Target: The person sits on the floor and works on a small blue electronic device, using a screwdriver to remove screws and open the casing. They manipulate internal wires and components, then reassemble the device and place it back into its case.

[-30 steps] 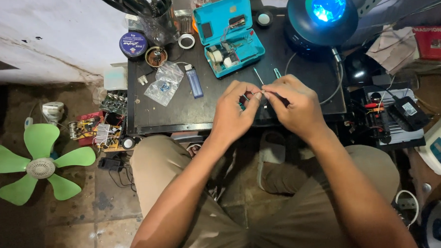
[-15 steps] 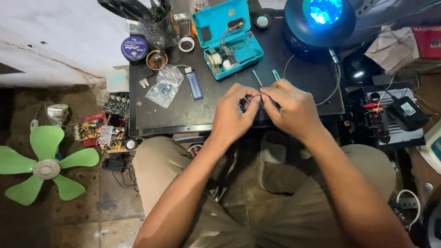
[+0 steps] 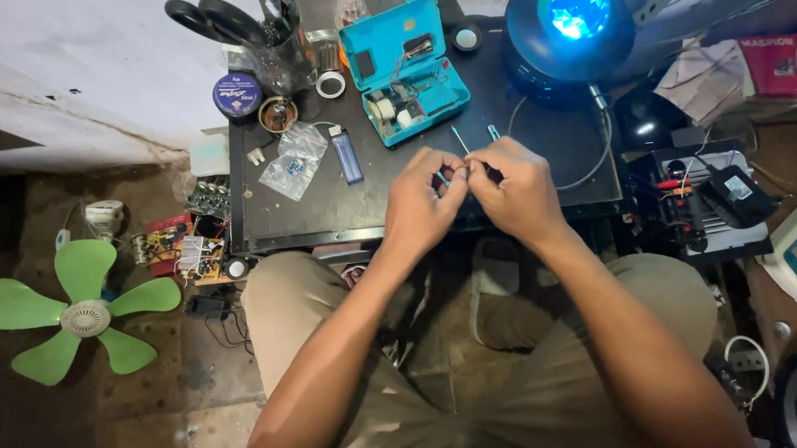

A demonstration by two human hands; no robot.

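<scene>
A thin metal probe (image 3: 459,142) juts toward eleven o'clock from between the left hand (image 3: 424,201) and right hand (image 3: 516,189), both pinched shut on it above the black worktable (image 3: 327,213), the open teal case (image 3: 404,69) lying at twelve o'clock.

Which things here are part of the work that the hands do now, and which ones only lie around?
In use:
- left hand and right hand, fingertips pinched together
- thin wire held between them

Lying about:
- open teal case
- blue lighter
- clear plastic bag
- scissors
- round blue tin
- green fan blade
- blue lamp
</scene>
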